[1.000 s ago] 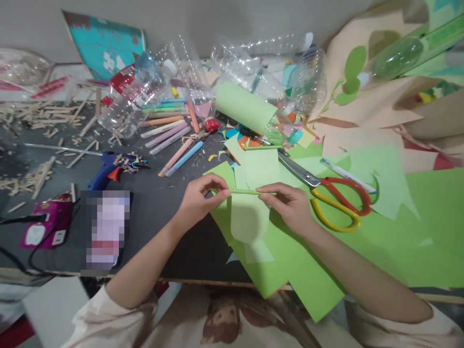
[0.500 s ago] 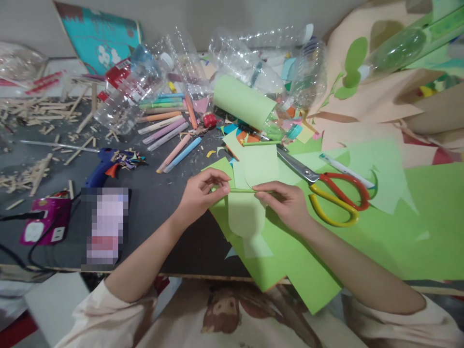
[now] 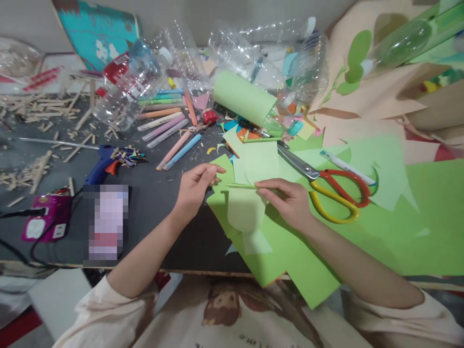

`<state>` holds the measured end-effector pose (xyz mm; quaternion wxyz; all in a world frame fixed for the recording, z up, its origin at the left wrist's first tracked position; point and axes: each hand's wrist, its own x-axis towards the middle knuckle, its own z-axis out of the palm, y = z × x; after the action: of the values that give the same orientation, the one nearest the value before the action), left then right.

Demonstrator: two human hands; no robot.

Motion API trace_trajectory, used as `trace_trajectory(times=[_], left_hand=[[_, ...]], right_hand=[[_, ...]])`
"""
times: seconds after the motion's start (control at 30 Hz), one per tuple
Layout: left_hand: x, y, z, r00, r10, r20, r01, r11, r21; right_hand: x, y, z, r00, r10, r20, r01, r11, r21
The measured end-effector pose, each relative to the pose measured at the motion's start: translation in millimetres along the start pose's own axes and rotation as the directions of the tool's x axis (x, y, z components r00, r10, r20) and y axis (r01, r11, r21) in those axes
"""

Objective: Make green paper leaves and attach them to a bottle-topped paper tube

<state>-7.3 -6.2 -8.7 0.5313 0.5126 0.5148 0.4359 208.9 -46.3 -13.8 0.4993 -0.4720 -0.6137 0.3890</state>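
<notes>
Between the thumb and fingers of my right hand [image 3: 284, 198] is the right end of a pale green paper piece [image 3: 245, 208], rounded at the bottom, with a thin green strip [image 3: 239, 185] along its top edge. My left hand [image 3: 195, 189] is just left of the paper and apart from it, fingers loosely bent and holding nothing I can see. A similar pale green paper piece [image 3: 260, 159] with a green strip on top lies just beyond. Underneath are bright green sheets [image 3: 268, 263]. Scissors [image 3: 308, 171] with red and yellow handles lie right of my right hand.
Left on the dark table are markers [image 3: 183, 152], a blue glue gun [image 3: 99, 164], a phone [image 3: 107, 224], a purple box [image 3: 47, 217] and wooden sticks [image 3: 39, 169]. Clear plastic bottles [image 3: 123, 99] and a green paper-wrapped bottle [image 3: 242, 96] lie at the back. A marker [image 3: 346, 166] lies beyond the scissors.
My left hand has let go of the left end of the green-edged paper and drawn back slightly left. My right hand still holds the other end.
</notes>
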Motion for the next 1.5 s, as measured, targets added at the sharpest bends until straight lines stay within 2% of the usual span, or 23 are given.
trace_trajectory(times=[0.07,0.13,0.2,0.37,0.5,0.83,1.23,1.37,1.5], left_hand=[[-1.1,3.0,0.2,0.991,0.041,0.13,-0.047,0.998,0.045],[-1.8,5.5,1.2,0.964,0.077,0.256,-0.102,0.991,0.087],[-2.2,6.3,2.6,0.945,0.107,0.309,-0.145,0.984,0.104],[-2.6,2.7,4.2,0.94,0.176,0.292,-0.208,0.975,0.081],[-3.0,1.3,3.4,0.938,0.2,0.283,-0.229,0.97,0.075],[-4.0,4.7,3.5,0.946,0.162,0.282,-0.195,0.977,0.093],[-2.8,8.3,1.9,0.906,0.037,0.422,-0.123,0.976,0.178],[-3.7,7.9,4.0,0.927,-0.022,0.375,-0.063,0.975,0.212],[-4.2,6.3,5.4,0.951,-0.02,0.308,-0.047,0.977,0.207]], right_hand=[[0.2,-1.0,0.1,1.0,-0.004,0.012,0.004,1.0,0.003],[0.2,-1.4,0.0,1.0,0.003,0.026,-0.003,1.0,0.0],[0.1,-1.4,-0.1,0.999,0.028,0.046,-0.027,1.0,-0.011],[0.2,-2.1,-0.9,0.99,0.118,0.082,-0.117,0.993,-0.015],[0.9,-2.5,-1.1,0.988,0.131,0.081,-0.134,0.99,0.031],[3.7,-1.5,-0.8,0.973,0.209,0.094,-0.218,0.971,0.098],[3.5,-0.5,-1.0,0.953,0.284,0.108,-0.291,0.955,0.058],[3.6,1.2,-0.7,0.956,0.273,0.104,-0.28,0.958,0.063],[5.2,1.8,-0.8,0.963,0.253,0.087,-0.262,0.959,0.108]])
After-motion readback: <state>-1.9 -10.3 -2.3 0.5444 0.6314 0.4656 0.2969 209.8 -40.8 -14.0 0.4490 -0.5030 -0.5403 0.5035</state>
